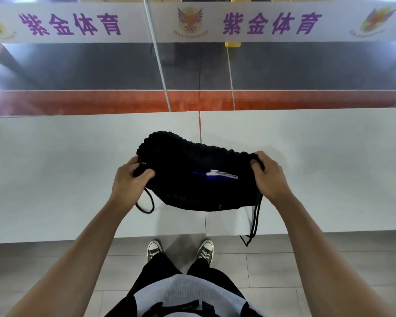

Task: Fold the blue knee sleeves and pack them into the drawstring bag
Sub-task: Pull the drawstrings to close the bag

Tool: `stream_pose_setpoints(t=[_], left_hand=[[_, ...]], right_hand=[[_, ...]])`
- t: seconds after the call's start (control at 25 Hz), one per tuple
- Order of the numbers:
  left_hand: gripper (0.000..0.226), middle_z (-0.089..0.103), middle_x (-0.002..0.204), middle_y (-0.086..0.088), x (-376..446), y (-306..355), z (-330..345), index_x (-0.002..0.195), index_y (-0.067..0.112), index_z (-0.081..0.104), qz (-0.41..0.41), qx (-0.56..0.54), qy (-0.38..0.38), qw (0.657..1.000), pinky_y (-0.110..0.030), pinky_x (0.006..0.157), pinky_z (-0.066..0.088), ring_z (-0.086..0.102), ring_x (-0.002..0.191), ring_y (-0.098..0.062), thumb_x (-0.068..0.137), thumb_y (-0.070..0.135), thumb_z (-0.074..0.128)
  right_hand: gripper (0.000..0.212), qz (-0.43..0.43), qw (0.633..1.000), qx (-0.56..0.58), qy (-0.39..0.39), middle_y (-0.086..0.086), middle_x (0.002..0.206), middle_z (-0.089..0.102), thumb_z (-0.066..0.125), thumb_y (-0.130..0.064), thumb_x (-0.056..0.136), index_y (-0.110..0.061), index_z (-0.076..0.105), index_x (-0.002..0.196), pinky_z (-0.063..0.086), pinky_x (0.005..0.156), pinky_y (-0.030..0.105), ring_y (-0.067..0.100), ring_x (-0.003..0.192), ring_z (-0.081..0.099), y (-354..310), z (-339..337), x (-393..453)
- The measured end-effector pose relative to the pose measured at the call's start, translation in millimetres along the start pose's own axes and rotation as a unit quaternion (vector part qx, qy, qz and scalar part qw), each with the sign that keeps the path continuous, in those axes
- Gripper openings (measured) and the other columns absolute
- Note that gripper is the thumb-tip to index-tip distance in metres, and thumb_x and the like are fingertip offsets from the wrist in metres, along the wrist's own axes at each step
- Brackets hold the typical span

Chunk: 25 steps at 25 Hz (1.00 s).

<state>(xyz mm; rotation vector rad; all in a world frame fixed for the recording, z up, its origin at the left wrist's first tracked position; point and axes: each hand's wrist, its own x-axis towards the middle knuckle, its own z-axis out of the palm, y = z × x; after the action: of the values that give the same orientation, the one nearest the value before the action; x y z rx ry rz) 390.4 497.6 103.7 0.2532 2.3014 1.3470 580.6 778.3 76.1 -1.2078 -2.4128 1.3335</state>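
A black drawstring bag (181, 186) lies on the white table (55, 168), its gathered mouth toward the far side. Inside the mouth a strip of blue knee sleeve (215, 175) with white stripes shows; the rest of it is hidden by the bag. My left hand (129, 179) grips the bag's left corner and its cord. My right hand (269, 176) grips the right corner with the cord there. A loop of black cord (146, 207) lies at the left, and two cords (254, 225) hang over the table's near edge at the right.
The table is made of two white tops with a seam (200, 124) between them. Beyond it stand glass panels (306, 69) with a white banner of purple characters. My feet in dark sneakers (154, 249) stand on grey floor tiles under the near edge.
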Motion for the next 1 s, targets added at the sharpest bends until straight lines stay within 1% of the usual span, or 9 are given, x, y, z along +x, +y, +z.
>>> stream_pose_setpoints(t=[0.08, 0.2, 0.4, 0.56, 0.68, 0.76, 0.84, 0.92, 1.0], left_hand=[[0.029, 0.04, 0.058, 0.001, 1.0, 8.4, 2.3, 0.056, 0.015, 0.043, 0.01, -0.011, 0.012, 1.0, -0.031, 0.059, 0.03, 0.038, 0.055, -0.013, 0.075, 0.025, 0.063], [0.047, 0.035, 0.057, -0.002, 2.8, 13.9, 3.7, 0.06, 0.008, 0.04, 0.03, 0.024, 0.099, 0.994, -0.031, 0.057, 0.028, 0.033, 0.055, -0.016, 0.091, 0.035, 0.063], [0.057, 0.023, 0.052, -0.005, 2.0, 13.1, -11.1, 0.056, 0.013, 0.022, 0.066, 0.069, 0.231, 0.968, -0.036, 0.056, 0.025, 0.023, 0.053, -0.022, 0.103, 0.043, 0.036], [0.052, 0.019, 0.054, -0.005, 19.7, 10.3, -48.1, 0.056, 0.011, 0.026, 0.072, 0.13, 0.311, 0.939, -0.036, 0.056, 0.02, 0.016, 0.053, -0.019, 0.099, 0.035, 0.042], [0.051, 0.026, 0.056, -0.015, 45.5, 0.2, -85.7, 0.06, -0.003, 0.038, -0.003, 0.046, 0.413, 0.91, -0.035, 0.062, 0.028, 0.024, 0.055, -0.026, 0.094, 0.036, 0.042], [0.051, 0.028, 0.055, -0.013, 54.3, -2.2, -88.9, 0.061, -0.001, 0.038, -0.039, 0.033, 0.389, 0.92, -0.035, 0.063, 0.029, 0.025, 0.053, -0.026, 0.095, 0.038, 0.044], [0.051, 0.035, 0.055, -0.007, 54.1, -4.0, -73.7, 0.063, 0.006, 0.041, -0.039, 0.07, 0.296, 0.952, -0.035, 0.061, 0.029, 0.032, 0.052, -0.02, 0.096, 0.043, 0.051], [0.046, 0.045, 0.061, -0.001, 48.9, -9.1, -55.5, 0.071, 0.008, 0.048, -0.014, 0.08, 0.219, 0.972, -0.035, 0.06, 0.033, 0.04, 0.057, -0.018, 0.093, 0.047, 0.06], [0.043, 0.048, 0.066, 0.002, 46.7, -18.9, -44.9, 0.078, 0.008, 0.051, 0.002, 0.066, 0.208, 0.976, -0.036, 0.064, 0.038, 0.044, 0.064, -0.022, 0.092, 0.047, 0.061]], right_hand=[[0.017, 0.023, 0.999, 0.044, -0.011, 0.002, 0.072, 0.057, 0.048, -0.022, 0.097, -0.013, 0.059, 0.087, 0.04, 0.061, 0.033, 0.015, 0.063, 0.049, -1.1, -1.1, 1.4], [0.021, 0.049, 0.996, 0.068, 0.031, 0.007, 0.072, 0.055, 0.053, -0.026, 0.095, -0.009, 0.061, 0.084, 0.04, 0.062, 0.032, 0.015, 0.065, 0.048, 3.7, -4.8, 0.6], [0.033, 0.071, 0.988, 0.064, 0.121, -0.001, 0.089, 0.061, 0.035, -0.033, 0.106, -0.011, 0.059, 0.097, 0.041, 0.067, 0.025, 0.008, 0.077, 0.053, 23.1, -11.0, -1.9], [0.021, 0.093, 0.978, 0.067, 0.177, 0.003, 0.084, 0.059, 0.043, -0.03, 0.106, -0.013, 0.056, 0.106, 0.039, 0.061, 0.033, 0.023, 0.074, 0.054, 36.6, -17.6, 5.3], [0.023, 0.143, 0.951, 0.089, 0.259, 0.007, 0.09, 0.061, 0.042, -0.03, 0.106, -0.012, 0.055, 0.114, 0.04, 0.071, 0.035, 0.032, 0.086, 0.06, 51.2, -25.9, 11.8], [0.027, 0.172, 0.954, 0.054, 0.241, 0.007, 0.093, 0.061, 0.039, -0.03, 0.107, -0.011, 0.057, 0.115, 0.041, 0.076, 0.037, 0.036, 0.093, 0.061, 59.6, -25.6, 13.9], [0.034, 0.15, 0.971, -0.057, 0.178, 0.007, 0.098, 0.062, 0.036, -0.032, 0.106, -0.013, 0.064, 0.11, 0.042, 0.088, 0.042, 0.037, 0.103, 0.06, 60.5, -19.7, 13.3], [0.037, 0.083, 0.975, -0.17, 0.12, 0.007, 0.112, 0.061, 0.037, -0.035, 0.104, -0.018, 0.069, 0.109, 0.033, 0.102, 0.046, 0.033, 0.114, 0.055, 51.5, -7.3, 6.0], [0.026, -0.028, 0.978, -0.182, 0.098, 0.002, 0.113, 0.062, 0.044, -0.033, 0.103, -0.021, 0.068, 0.106, 0.03, 0.104, 0.043, 0.028, 0.111, 0.055, 42.5, 10.5, -9.7]])
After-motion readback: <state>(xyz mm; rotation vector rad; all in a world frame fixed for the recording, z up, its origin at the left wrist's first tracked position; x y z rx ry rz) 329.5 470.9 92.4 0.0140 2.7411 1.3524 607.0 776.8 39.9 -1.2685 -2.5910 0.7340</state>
